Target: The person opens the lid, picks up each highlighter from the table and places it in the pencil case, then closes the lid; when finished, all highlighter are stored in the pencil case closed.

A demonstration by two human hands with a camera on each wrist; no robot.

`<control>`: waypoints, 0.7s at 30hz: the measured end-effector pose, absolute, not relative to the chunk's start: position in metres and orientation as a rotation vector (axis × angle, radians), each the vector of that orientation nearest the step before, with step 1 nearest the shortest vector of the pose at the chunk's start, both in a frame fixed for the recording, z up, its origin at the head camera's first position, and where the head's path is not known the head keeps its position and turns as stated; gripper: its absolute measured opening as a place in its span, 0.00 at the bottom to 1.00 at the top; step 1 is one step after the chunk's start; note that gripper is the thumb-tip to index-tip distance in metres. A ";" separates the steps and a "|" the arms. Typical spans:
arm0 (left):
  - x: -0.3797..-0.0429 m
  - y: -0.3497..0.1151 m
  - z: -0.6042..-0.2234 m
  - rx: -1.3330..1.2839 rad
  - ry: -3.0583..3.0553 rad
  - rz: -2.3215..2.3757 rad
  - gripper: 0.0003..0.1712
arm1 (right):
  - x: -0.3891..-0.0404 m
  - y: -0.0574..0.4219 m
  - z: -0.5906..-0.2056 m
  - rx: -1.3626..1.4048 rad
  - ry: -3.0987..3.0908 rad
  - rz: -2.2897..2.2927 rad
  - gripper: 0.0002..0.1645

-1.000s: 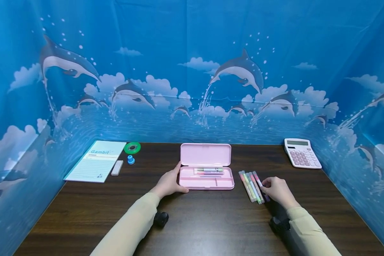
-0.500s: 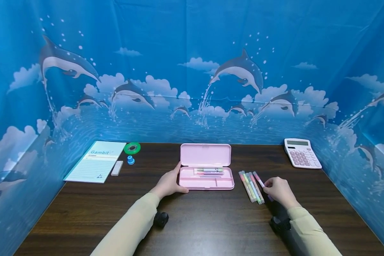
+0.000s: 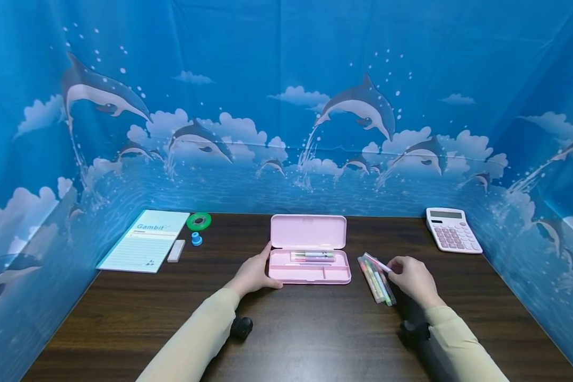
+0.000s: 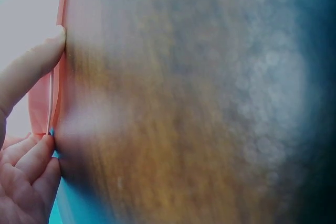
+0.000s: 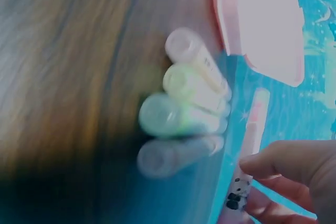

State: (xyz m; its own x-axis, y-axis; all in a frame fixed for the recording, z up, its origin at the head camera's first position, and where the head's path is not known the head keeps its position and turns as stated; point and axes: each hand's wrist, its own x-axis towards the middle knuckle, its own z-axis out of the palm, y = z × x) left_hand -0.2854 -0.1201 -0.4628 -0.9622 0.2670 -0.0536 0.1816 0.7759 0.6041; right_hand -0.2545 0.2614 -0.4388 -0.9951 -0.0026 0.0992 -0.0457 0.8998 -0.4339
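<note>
A pink pencil case (image 3: 310, 274) lies with its lid (image 3: 308, 231) raised, holding several pens (image 3: 312, 257) in its back compartment. My left hand (image 3: 252, 273) grips the case's left end, its thumb at the front edge and its fingers toward the back corner; thumb and fingertips also touch the case's edge in the left wrist view. Between thumb and fingers, my right hand (image 3: 413, 278) pinches a pink-ended highlighter pen (image 5: 252, 135), lifted and tilted above the table. Several more highlighter pens (image 3: 375, 281) lie side by side beneath it, right of the case; the right wrist view blurs them.
At the left are a notepad (image 3: 145, 241), a white eraser (image 3: 176, 251), a small blue object (image 3: 197, 239) and a green roll of tape (image 3: 198, 220). A calculator (image 3: 453, 230) lies far right. A dolphin-printed curtain (image 3: 286, 106) borders the dark wooden table (image 3: 315, 334).
My right hand has lifted the highlighter pen from the right end of the row and swung it leftward over the others. The left hand stays on the pencil case.
</note>
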 end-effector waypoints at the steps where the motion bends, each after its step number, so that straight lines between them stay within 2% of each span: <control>1: -0.285 -0.120 -0.463 0.362 2.830 0.944 0.69 | -0.255 0.259 -0.438 0.052 -2.962 0.677 0.07; 21: -0.281 -0.121 -0.460 0.355 2.817 0.986 0.68 | -0.280 0.192 -0.430 0.274 -2.914 0.693 0.05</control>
